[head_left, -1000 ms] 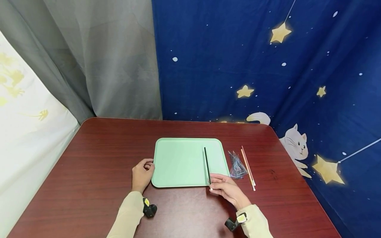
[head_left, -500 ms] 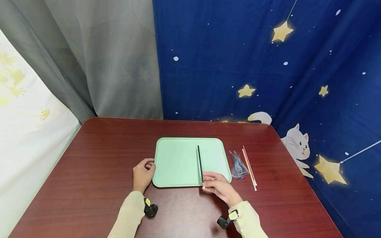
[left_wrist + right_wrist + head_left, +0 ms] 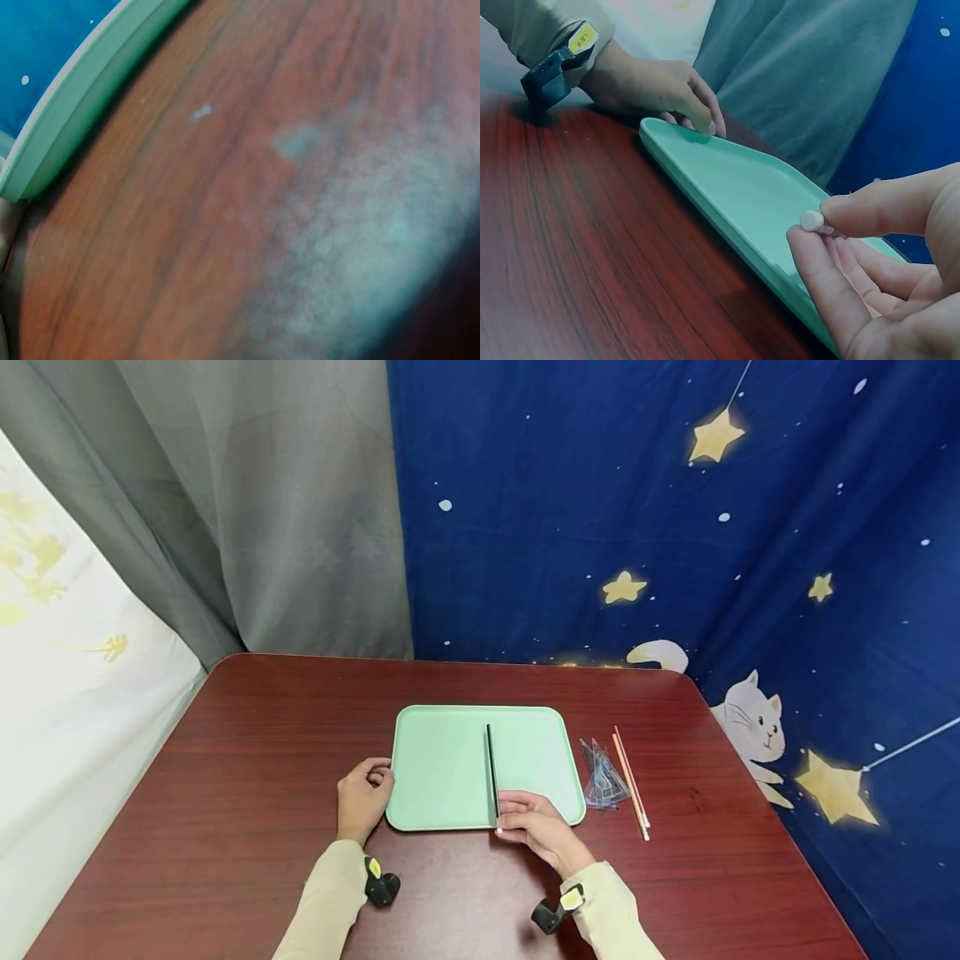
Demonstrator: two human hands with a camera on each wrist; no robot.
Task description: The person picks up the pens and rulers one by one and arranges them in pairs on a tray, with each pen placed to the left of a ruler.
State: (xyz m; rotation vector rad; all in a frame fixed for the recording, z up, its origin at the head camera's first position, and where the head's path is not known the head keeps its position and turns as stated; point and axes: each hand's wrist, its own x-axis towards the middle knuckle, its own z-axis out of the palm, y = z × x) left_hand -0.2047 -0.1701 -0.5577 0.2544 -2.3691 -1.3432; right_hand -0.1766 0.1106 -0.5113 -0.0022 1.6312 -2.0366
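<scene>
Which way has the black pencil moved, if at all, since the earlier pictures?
Yes: in the head view, the pencil in the right hand has moved left over the green tray, toward its middle.

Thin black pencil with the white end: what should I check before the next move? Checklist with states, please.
1. Black pencil pinched by the right hand: ok, near its white end.
2. Head view, pencil wholly inside the pale green rectangular tray: not ok, white end at the near rim.
3. Pencil resting on the tray: cannot tell.
4. Left hand at the tray's left rim: ok; whether it pinches, cannot tell.
5. Clear plastic triangular set squares and two thin pale pink pencils off the tray: ok, to its right on the table.
</scene>
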